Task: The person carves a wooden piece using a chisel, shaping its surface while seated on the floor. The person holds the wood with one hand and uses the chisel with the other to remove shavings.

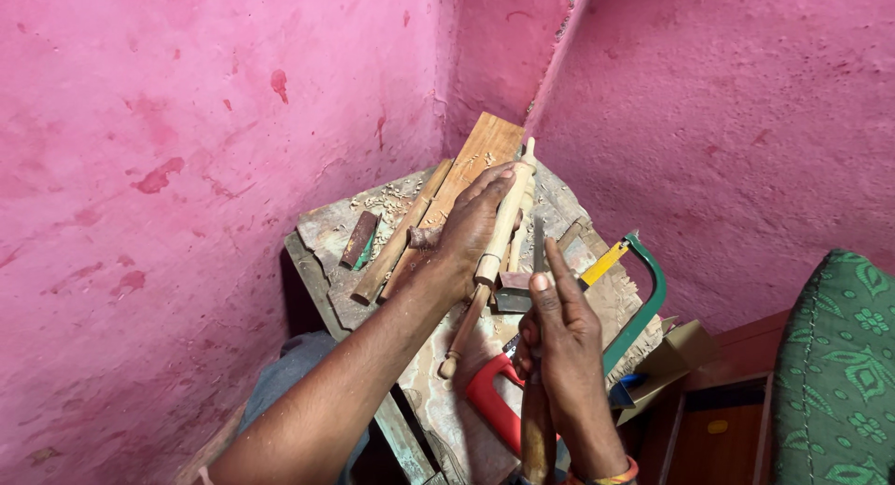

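Over a shaving-strewn bench [326, 232], the left hand [471, 229] grips a turned wooden pin [499, 233] held aslant. Just right of the pin, the right hand [559, 341] is closed round a chisel [539, 247], forefinger along its blade. Beneath lies a hacksaw [643, 299].

The scene is lit brightly and evenly by soft, diffuse light; no glare is seen. Only faint shadows are cast under the workbench [322, 238]. Sharp focus is kept mid-frame, while slight softening and wide-angle stretching are noticed at the edges.
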